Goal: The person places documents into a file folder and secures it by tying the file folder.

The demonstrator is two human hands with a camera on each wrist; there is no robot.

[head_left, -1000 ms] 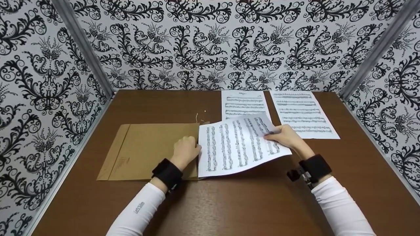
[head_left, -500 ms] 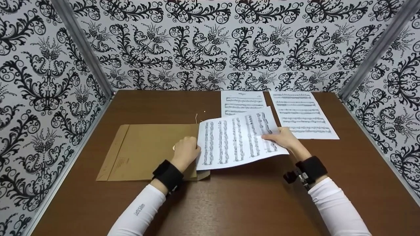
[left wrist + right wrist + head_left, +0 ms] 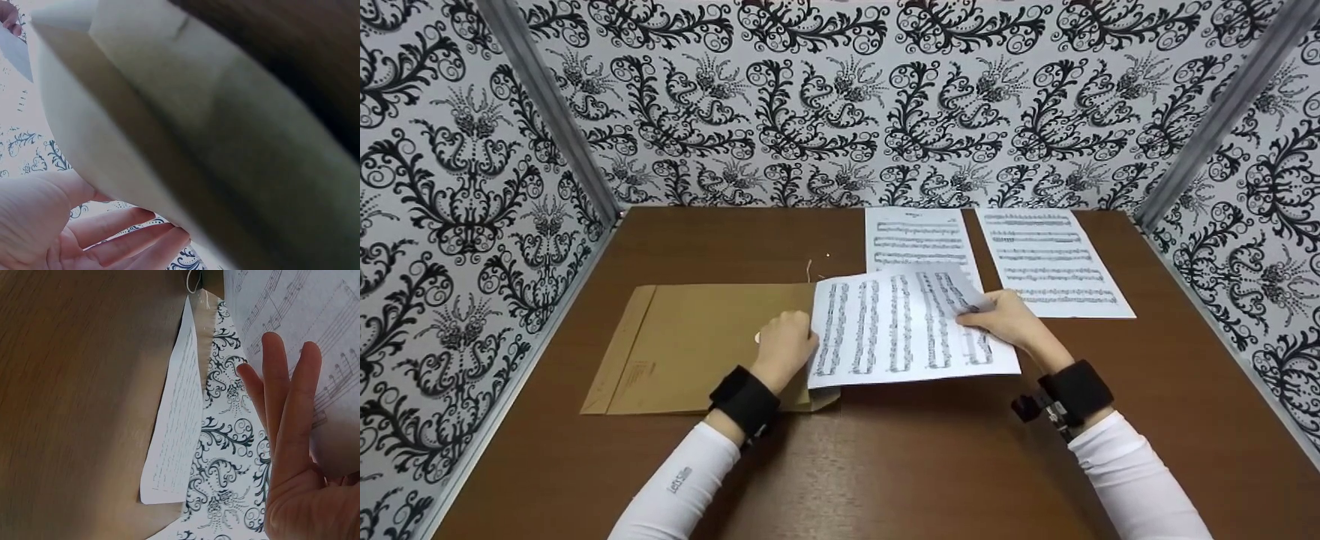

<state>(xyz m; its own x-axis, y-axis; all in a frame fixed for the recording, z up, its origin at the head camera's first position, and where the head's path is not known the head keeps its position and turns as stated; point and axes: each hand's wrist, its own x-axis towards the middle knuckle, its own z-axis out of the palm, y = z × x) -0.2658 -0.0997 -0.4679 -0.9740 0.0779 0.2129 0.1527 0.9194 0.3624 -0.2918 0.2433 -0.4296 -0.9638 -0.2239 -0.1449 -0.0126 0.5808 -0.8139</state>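
A brown paper envelope (image 3: 690,345) lies flat on the brown table (image 3: 885,465), its open end to the right. My left hand (image 3: 784,346) grips that end; in the left wrist view the lifted envelope edge (image 3: 169,112) runs above my fingers (image 3: 124,236). My right hand (image 3: 1001,319) pinches a sheet of printed music (image 3: 896,330) by its right side, thumb on top, fingers (image 3: 287,399) straight beneath the sheet (image 3: 315,320). The sheet hangs just above the table with its left edge at the envelope's mouth.
Two more music sheets lie flat at the back of the table, one in the middle (image 3: 919,236) and one to the right (image 3: 1050,259). A thin string (image 3: 810,268) lies behind the envelope. Patterned walls close in the left, back and right.
The held sheet has turned more level and shifted a little left and down, its left edge now against the envelope's mouth. My left hand has stayed at the envelope's end.
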